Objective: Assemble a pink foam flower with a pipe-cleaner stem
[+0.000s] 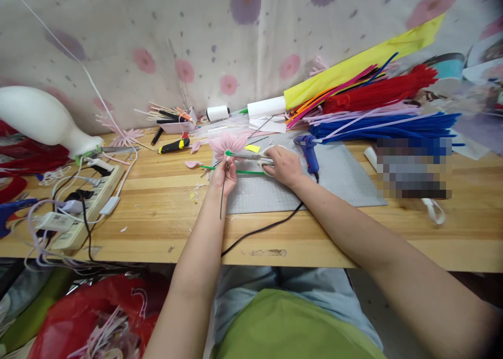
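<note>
The left hand [225, 176] is above the left edge of the grey mat [346, 183], its fingers pinched together on the base of a pink flower [227, 142]; the flower is over the mat's back left corner, petals fanned toward the counter's [153, 207] back edge, with a green piece [228, 153] at its base and a thin dark stem [222, 199] hanging down past the wrist; the right hand [285, 166] is over the mat, its fingers curled around the pale handles of the scissors [250, 156]; the blades point left at the green piece, but I cannot tell whether they touch it or how wide they are parted; a green strip [251, 172] runs below the scissors, between the hands; a blue glue gun [308, 153] rests by the mat's back edge, just beside the right hand; a yellow-and-black cutter [174, 146] lies left of the flower, toward the counter's back edge; red stems [381, 94] and blue stems [393, 127] are heaped along that edge, to the right; a power strip [102, 207] sits near the counter's front left corner.
</note>
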The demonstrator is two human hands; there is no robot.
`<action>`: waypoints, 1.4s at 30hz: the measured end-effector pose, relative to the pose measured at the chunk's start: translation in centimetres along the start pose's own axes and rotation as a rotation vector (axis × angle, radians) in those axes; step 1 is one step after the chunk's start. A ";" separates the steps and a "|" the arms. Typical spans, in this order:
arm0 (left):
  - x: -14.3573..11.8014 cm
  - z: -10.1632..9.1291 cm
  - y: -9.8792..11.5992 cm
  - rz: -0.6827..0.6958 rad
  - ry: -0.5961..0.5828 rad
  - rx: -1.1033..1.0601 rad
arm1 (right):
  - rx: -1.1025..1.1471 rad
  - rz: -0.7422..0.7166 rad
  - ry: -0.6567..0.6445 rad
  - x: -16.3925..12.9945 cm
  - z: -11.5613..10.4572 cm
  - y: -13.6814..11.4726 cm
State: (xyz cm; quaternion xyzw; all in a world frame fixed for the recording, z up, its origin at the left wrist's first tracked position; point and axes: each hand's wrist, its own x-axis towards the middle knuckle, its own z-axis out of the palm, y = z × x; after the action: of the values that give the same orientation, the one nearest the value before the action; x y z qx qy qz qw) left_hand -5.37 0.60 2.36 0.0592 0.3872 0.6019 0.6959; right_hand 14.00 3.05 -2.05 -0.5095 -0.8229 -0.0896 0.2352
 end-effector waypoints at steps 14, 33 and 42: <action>-0.1 0.3 -0.4 -0.033 0.041 0.035 | -0.045 0.014 0.009 0.1 -0.4 -0.1; 0.7 -0.1 -0.7 -0.017 0.025 0.037 | -0.075 0.050 -0.032 0.0 -0.2 -0.2; 0.6 0.1 -0.9 0.025 0.053 0.070 | -0.072 0.052 -0.047 0.0 0.1 -0.1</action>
State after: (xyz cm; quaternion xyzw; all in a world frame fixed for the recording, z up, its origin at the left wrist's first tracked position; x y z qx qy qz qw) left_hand -4.56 0.89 1.68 0.0725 0.4255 0.5978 0.6755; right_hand 13.88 3.03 -2.11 -0.5409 -0.8108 -0.1012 0.1995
